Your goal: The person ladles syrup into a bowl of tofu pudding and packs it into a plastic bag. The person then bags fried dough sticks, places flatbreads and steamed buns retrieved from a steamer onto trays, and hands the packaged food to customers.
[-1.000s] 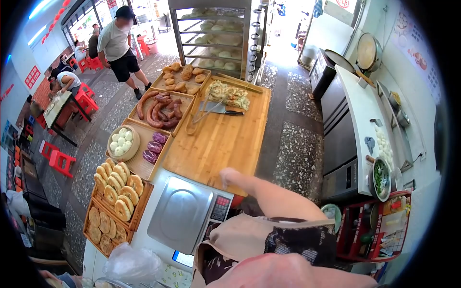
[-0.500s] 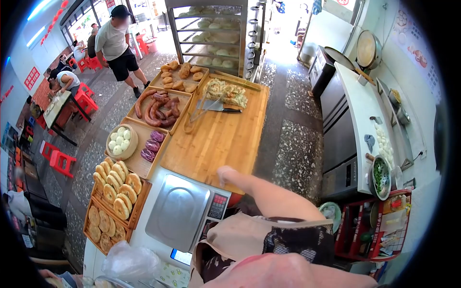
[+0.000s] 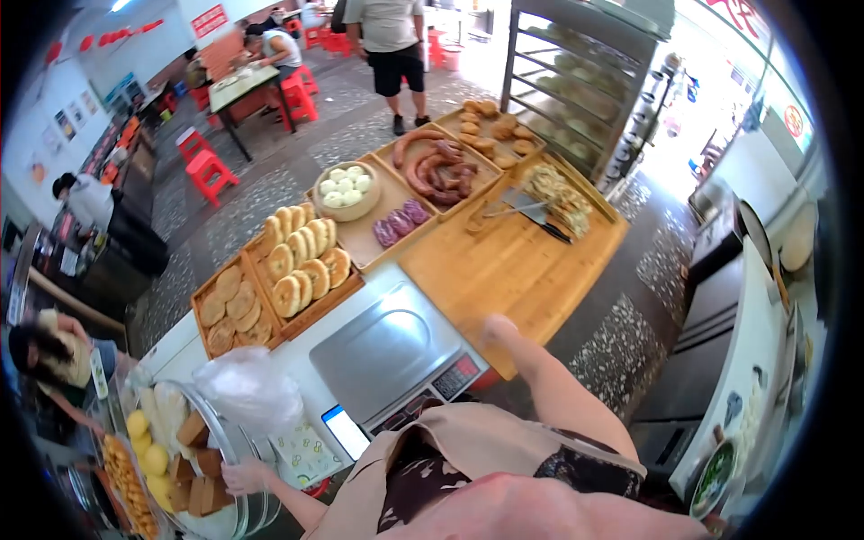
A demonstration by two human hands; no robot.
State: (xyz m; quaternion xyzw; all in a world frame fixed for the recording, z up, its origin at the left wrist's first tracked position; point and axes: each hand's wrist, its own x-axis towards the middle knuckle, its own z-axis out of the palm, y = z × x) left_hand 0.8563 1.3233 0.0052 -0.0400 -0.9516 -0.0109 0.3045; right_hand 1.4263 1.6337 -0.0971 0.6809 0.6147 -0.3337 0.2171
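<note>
My left hand (image 3: 247, 477) is at the rim of a clear round container (image 3: 236, 430), its fingers bent around the edge. Inside lie brown cake blocks (image 3: 209, 463), yellow buns (image 3: 155, 459) and some pale wrapped food. My right hand (image 3: 499, 329) rests at the near edge of the wooden board (image 3: 504, 270); its fingers are too indistinct to read. Farther along that board lie a knife (image 3: 555, 232), tongs (image 3: 504, 212) and a pile of flaky pieces (image 3: 560, 193). Between my hands stands a scale with a steel plate (image 3: 387, 346).
Flat breads (image 3: 236, 310), round breads (image 3: 306, 270), a bamboo steamer of buns (image 3: 349, 211), purple rolls (image 3: 399, 225) and sausages (image 3: 436, 171) line the counter. A plastic bag (image 3: 252, 387) and a phone (image 3: 345, 430) lie nearby. A bun rack (image 3: 576, 90) stands beyond; a person (image 3: 391, 54) stands past the trays.
My view has swung left and down, bringing the clear container and my left hand into sight. My right hand stays at the board's near edge.
</note>
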